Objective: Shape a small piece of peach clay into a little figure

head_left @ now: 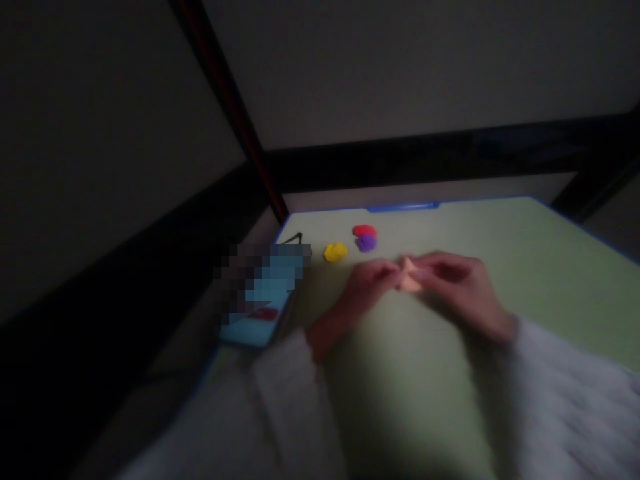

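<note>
Both of my hands meet above the pale green table, pinching a small peach-coloured piece of modelling clay (410, 279) between the fingertips. My left hand (366, 285) grips its left side, while my right hand (461, 285) has thumb and fingers closed on its right side. Part of the clay is covered by the fingers, and its exact shape is blurred. Just beyond the hands lie a yellow lump of clay (335, 251), a purple lump (367, 242) and a red lump (364, 230). The purple one touches or overlaps the red one.
Along the left edge of the table (540, 267) a phone or tablet (250, 332) with a lit, partly pixelated screen leans or lies. A thin dark frame part, perhaps glasses (295, 237), shows behind it. A blue strip (403, 207) runs at the far edge, before a wall.
</note>
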Available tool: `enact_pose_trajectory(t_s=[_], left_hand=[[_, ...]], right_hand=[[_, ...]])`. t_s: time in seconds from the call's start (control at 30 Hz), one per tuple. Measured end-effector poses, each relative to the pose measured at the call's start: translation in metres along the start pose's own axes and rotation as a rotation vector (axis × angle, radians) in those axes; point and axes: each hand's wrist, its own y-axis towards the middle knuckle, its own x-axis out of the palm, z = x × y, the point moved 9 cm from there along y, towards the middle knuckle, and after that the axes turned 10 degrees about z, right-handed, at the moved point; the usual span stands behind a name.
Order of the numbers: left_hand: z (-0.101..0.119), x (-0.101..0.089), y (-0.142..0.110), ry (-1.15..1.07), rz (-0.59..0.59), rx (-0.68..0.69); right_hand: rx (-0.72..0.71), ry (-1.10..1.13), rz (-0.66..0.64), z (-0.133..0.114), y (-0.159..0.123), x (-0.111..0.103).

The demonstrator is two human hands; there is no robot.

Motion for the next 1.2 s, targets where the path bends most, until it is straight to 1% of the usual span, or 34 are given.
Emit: enact_pose_trajectory(t_s=[0.17,0.4,0.5,0.57,0.63,0.73,0.8,0.87,0.97,1.03,1.2], left_hand=[[0.002,0.000,0.000,0.077,0.004,0.061],[-0.003,0.000,0.000,0.123,-0.001,0.062],[-0.004,0.001,0.000,0.108,-0.010,0.060],[-0.005,0.002,0.000,0.108,-0.009,0.055],[-0.005,0.001,0.001,0.121,-0.003,0.055],[0.000,-0.001,0.001,0.132,0.015,0.086],[0.008,-0.003,0.000,0.171,0.023,0.150],[0.018,-0.002,-0.004,0.271,0.003,0.249],[0.028,0.003,-0.011,0.403,-0.060,0.367],[0.030,0.005,-0.014,0.429,-0.089,0.394],[0.032,0.007,-0.017,0.464,-0.104,0.435]], right_hand=[[-0.140,-0.137,-0.056,-0.009,0.001,0.003],[-0.369,-0.327,-0.128,-0.026,-0.005,0.009],[-0.426,-0.361,-0.151,-0.031,-0.008,0.012],[-0.437,-0.358,-0.161,-0.033,-0.009,0.013],[-0.380,-0.334,-0.165,-0.029,-0.007,0.015],[-0.175,-0.252,-0.146,-0.015,-0.002,0.013],[-0.057,-0.186,-0.131,-0.006,0.000,0.012],[0.008,-0.131,-0.143,-0.001,0.000,0.012],[0.051,-0.061,-0.184,0.001,-0.001,0.015],[0.059,-0.034,-0.202,0.001,-0.002,0.017],[0.048,0.001,-0.231,-0.002,-0.004,0.021]])
